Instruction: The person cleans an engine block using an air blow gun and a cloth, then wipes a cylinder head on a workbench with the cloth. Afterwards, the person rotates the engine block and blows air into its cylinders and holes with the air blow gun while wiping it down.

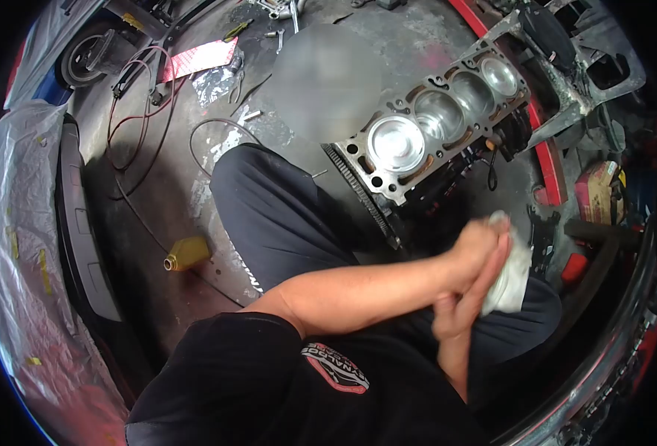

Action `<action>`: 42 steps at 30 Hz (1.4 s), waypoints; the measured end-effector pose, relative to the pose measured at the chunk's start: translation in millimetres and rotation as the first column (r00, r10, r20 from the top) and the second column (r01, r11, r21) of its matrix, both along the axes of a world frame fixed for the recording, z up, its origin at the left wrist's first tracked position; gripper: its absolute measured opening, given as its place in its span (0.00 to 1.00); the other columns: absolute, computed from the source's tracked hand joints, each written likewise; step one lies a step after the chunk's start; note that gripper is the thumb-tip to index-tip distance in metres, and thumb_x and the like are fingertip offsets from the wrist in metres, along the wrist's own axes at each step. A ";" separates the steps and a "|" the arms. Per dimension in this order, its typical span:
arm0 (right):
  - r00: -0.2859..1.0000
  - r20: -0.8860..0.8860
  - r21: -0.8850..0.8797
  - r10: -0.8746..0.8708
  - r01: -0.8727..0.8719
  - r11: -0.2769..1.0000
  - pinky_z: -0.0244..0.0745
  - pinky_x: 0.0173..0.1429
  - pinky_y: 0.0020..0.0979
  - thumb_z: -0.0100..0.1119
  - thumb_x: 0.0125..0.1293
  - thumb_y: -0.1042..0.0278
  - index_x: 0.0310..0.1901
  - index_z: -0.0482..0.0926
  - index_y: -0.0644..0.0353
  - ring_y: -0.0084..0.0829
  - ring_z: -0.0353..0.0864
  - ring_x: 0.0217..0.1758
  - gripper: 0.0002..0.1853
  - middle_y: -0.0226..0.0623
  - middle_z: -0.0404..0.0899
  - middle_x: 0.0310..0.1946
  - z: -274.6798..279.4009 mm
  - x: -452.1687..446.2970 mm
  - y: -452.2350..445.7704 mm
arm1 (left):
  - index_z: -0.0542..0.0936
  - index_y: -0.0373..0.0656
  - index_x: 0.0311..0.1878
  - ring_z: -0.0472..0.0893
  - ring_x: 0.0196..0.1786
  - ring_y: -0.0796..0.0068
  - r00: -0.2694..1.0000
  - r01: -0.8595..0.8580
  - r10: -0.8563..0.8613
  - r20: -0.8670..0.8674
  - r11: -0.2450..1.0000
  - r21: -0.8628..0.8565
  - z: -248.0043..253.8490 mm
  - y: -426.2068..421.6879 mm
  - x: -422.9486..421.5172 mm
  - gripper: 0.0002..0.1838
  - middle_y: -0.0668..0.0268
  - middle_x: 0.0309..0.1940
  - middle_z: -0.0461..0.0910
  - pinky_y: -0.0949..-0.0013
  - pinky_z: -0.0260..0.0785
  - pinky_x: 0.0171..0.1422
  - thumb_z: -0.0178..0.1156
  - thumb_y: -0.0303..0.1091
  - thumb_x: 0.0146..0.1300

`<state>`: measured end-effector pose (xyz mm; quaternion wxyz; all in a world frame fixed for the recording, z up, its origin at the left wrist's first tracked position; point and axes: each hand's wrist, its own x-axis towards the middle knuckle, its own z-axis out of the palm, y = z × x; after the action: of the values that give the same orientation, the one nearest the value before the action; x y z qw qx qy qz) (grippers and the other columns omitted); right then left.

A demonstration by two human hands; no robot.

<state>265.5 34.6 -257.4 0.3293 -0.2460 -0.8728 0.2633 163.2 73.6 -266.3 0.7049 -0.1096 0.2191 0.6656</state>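
Observation:
My left hand [475, 256] and my right hand [458, 308] are pressed together at the right, over my bent leg. Between and beside them hangs a pale cloth [512, 275], bunched at the top and loose below. The fingers of my left hand curl round the cloth's upper part; those of my right hand lie against it, partly hidden. Beyond the hands stands an engine block [410, 160] with several shiny round pistons showing in its bores and a toothed ring at its near end.
A yellow bottle [187, 253] lies on the floor at the left, near a looping hose [150, 119]. Tools [280, 37] and a red-and-white sheet [202, 59] lie beyond. A red metal frame [547, 163] runs behind the block. Plastic-covered bodywork [38, 260] lines the left.

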 end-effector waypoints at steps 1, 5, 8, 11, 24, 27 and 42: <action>0.999 -0.039 -0.047 0.012 -0.014 0.999 0.42 0.80 0.55 0.56 0.69 0.38 0.79 0.50 0.63 0.64 0.44 0.81 0.48 0.60 0.45 0.79 -12.2 9.2 -19.9 | 0.79 0.38 0.58 0.81 0.52 0.70 0.663 0.148 -0.232 -0.712 0.973 -0.179 0.8 3.7 -9.9 0.20 0.64 0.50 0.83 0.70 0.71 0.59 0.46 0.42 0.78; 0.860 -0.157 -0.803 -0.486 0.175 0.570 0.60 0.75 0.53 0.52 0.77 0.48 0.79 0.49 0.60 0.56 0.55 0.78 0.40 0.53 0.47 0.79 -18.9 43.2 -21.8 | 0.81 0.36 0.53 0.84 0.47 0.69 0.907 0.272 -0.189 -0.375 0.945 0.183 22.6 15.1 -33.0 0.22 0.59 0.47 0.84 0.64 0.75 0.55 0.47 0.46 0.77; 0.728 -0.402 -0.885 -0.555 -0.154 0.440 0.67 0.70 0.53 0.52 0.78 0.55 0.77 0.51 0.57 0.41 0.64 0.75 0.34 0.45 0.60 0.74 4.1 58.7 40.1 | 0.78 0.36 0.60 0.85 0.53 0.63 0.948 0.317 -0.305 -0.086 0.902 0.293 26.2 16.0 -13.1 0.26 0.56 0.52 0.84 0.64 0.77 0.60 0.49 0.50 0.77; 0.898 -0.164 -0.839 -0.407 0.090 0.537 0.68 0.71 0.41 0.55 0.76 0.60 0.64 0.72 0.65 0.35 0.75 0.67 0.22 0.40 0.78 0.61 10.4 83.4 69.8 | 0.77 0.36 0.61 0.86 0.47 0.65 0.929 0.370 -0.340 -0.149 0.877 0.306 13.0 26.3 -13.3 0.24 0.56 0.50 0.84 0.64 0.81 0.53 0.52 0.47 0.75; 0.496 0.710 -0.051 -0.501 0.745 0.665 0.78 0.55 0.36 0.62 0.65 0.66 0.51 0.79 0.63 0.36 0.84 0.51 0.15 0.43 0.84 0.46 96.4 267.7 270.9 | 0.75 0.32 0.64 0.84 0.50 0.74 0.135 0.439 -0.195 -0.971 0.891 -0.118 -39.7 -15.1 -21.8 0.20 0.60 0.45 0.86 0.72 0.75 0.52 0.58 0.27 0.72; 0.478 0.645 0.250 -0.597 0.606 0.755 0.77 0.56 0.34 0.63 0.64 0.70 0.48 0.80 0.61 0.34 0.84 0.50 0.12 0.39 0.85 0.45 93.8 268.4 263.2 | 0.77 0.31 0.62 0.84 0.50 0.72 0.015 0.402 -0.196 -0.980 0.899 -0.174 -43.9 -40.5 -34.3 0.19 0.57 0.44 0.86 0.69 0.76 0.56 0.60 0.26 0.70; 0.981 -0.157 -0.626 -0.116 -0.008 0.780 0.70 0.41 0.23 0.71 0.48 0.68 0.43 0.75 0.59 0.18 0.75 0.34 0.20 0.25 0.79 0.33 173.5 135.8 137.9 | 0.83 0.36 0.52 0.83 0.48 0.66 0.064 0.838 0.047 -0.997 0.540 0.079 99.1 105.4 -4.6 0.25 0.58 0.44 0.85 0.61 0.74 0.55 0.69 0.49 0.64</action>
<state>401.3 172.4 -83.9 0.3173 -0.3403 -0.6940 0.5494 158.6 179.0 -167.1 0.5605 0.6606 0.3596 0.3467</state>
